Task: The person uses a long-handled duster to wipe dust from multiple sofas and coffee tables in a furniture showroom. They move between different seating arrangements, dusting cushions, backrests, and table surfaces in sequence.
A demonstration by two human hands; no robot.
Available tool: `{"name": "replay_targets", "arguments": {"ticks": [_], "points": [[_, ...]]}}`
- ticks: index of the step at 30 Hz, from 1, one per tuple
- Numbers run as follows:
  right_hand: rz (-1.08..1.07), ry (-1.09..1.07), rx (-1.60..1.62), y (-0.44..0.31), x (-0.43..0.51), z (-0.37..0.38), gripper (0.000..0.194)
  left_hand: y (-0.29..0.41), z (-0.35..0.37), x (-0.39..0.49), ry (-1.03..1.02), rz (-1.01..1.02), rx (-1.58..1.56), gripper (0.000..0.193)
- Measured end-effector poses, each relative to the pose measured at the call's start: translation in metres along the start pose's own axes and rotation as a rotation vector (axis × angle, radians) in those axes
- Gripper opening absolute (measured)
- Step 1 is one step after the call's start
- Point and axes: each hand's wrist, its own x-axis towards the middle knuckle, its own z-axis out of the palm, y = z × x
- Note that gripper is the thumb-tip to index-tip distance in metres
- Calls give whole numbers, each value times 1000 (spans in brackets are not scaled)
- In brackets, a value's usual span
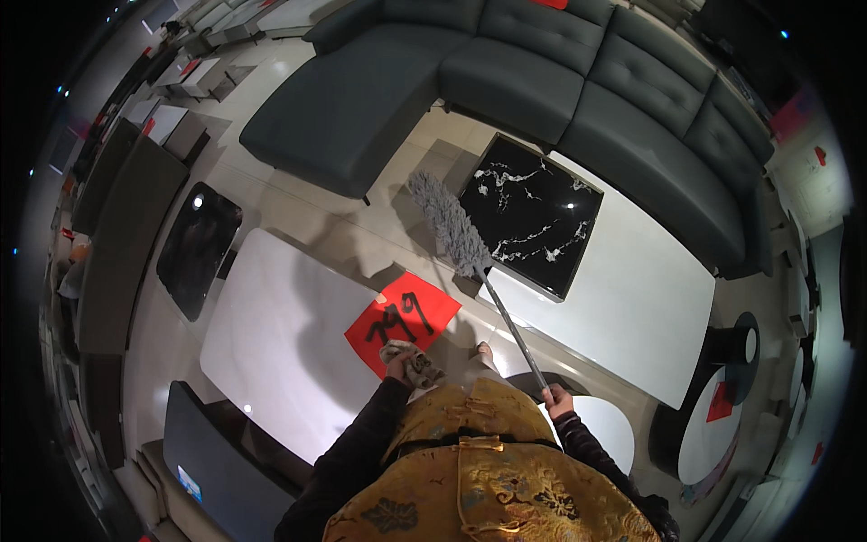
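My left hand [398, 368] grips a crumpled, patterned cloth [414, 359]. Just beyond it, a red paper sign [423, 305] with black brushed writing overlaps the edge of a white coffee table [271, 318]; whether my fingers touch the paper cannot be told. In my right hand [558, 401] is the grey handle of a fluffy duster [450, 220]. The duster's head points away from me, beside the left edge of a black marble-patterned tabletop [535, 210]. That black top adjoins a longer white tabletop [630, 291].
A dark green-grey sectional sofa [508, 81] curves across the far side. To the left stand a small dark glossy table [200, 251] and a dark chair-like back [217, 467]. Round tables [711, 427] are at the right; a white rounded top [603, 427] lies by my right arm.
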Motion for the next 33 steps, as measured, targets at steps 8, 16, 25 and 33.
{"name": "replay_targets", "arguments": {"ticks": [8,16,25,33], "points": [[-58,-168,-286,-32,83,-64,22,-40,30,13,65,69,-158,11],[-46,-327,-401,-40,128,-53,27,-42,24,6,208,229,-237,21],[-109,-460,-627,-77,192,-19,32,2,20,31,125,324,-377,20],[-344,-405,-596,-126,252,10,29,36,-12,28,180,449,-497,20]]}}
